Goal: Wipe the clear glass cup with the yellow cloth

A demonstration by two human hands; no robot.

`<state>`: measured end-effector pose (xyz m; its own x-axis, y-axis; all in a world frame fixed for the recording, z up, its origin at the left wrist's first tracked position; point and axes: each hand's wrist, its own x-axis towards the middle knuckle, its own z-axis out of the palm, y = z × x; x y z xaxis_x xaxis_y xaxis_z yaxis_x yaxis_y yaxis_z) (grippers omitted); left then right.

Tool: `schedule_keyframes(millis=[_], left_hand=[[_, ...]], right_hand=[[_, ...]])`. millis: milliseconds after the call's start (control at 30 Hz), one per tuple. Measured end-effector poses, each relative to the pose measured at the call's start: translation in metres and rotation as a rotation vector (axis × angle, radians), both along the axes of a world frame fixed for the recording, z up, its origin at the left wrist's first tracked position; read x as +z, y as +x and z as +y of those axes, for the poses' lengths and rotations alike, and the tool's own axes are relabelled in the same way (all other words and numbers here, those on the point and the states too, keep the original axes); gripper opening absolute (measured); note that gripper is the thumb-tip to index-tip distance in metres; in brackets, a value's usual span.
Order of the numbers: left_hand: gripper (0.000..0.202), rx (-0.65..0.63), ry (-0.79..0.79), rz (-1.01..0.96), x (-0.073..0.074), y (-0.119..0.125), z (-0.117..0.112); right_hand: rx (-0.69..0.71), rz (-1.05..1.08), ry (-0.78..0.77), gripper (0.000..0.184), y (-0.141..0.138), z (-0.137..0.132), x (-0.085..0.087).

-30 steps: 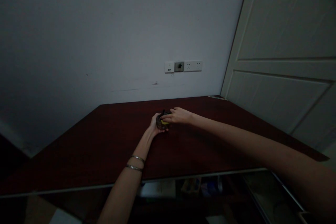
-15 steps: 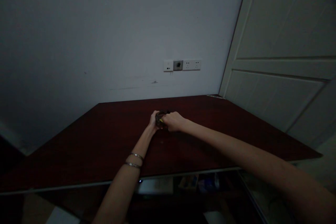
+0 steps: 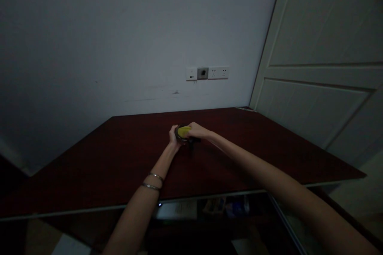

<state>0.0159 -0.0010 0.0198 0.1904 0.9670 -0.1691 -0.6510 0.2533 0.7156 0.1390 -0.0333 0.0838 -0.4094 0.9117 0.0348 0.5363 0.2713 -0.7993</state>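
Note:
Both my hands meet over the middle of a dark red-brown table. My left hand, with two thin bangles on its wrist, is curled round a small dark round object with a yellow part. My right hand closes on the same object from the right, its fingers over the yellow part. The room is dim and the object is too small to name. A short dark piece sticks out below the hands onto the table.
A white wall stands behind the table with a row of sockets. A pale panelled door fills the right side. Under the table's front edge lie dim boxes and papers.
My right hand shifted on the object and the yellow part now shows more on top. Both hands stayed at the same spot on the table.

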Motion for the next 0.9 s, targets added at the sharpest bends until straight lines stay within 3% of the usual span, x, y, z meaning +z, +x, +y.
schedule_keyframes(millis=[167, 267, 300, 400, 500, 567, 733, 900], left_hand=[[0.038, -0.022, 0.123, 0.049, 0.004, 0.002, -0.002], [0.044, -0.102, 0.144, 0.066, 0.007, 0.002, -0.005], [0.046, -0.146, 0.138, 0.079, 0.007, 0.001, -0.006], [0.050, -0.309, 0.116, 0.121, 0.008, -0.003, -0.007], [0.051, -0.434, 0.121, 0.122, 0.007, -0.008, -0.004], [0.049, -0.471, 0.113, 0.094, 0.007, -0.011, -0.001], [0.049, -0.547, 0.000, 0.145, 0.010, -0.011, -0.003], [0.049, -0.556, -0.089, 0.244, 0.015, -0.008, -0.016]], right_hand=[[0.001, 0.429, -0.180, 0.017, 0.009, -0.004, 0.002], [0.023, 0.497, -0.120, 0.027, 0.017, -0.008, 0.015], [0.017, 0.486, -0.029, 0.029, 0.020, -0.008, 0.020], [0.009, 0.263, 0.323, 0.035, 0.032, -0.006, 0.035], [0.138, -0.091, 0.713, 0.044, 0.045, -0.008, 0.044], [0.241, -0.302, 0.881, 0.047, 0.051, -0.013, 0.047], [0.456, -0.695, 1.116, 0.041, 0.050, -0.025, 0.044], [0.665, -0.879, 1.218, 0.030, 0.041, -0.023, 0.037]])
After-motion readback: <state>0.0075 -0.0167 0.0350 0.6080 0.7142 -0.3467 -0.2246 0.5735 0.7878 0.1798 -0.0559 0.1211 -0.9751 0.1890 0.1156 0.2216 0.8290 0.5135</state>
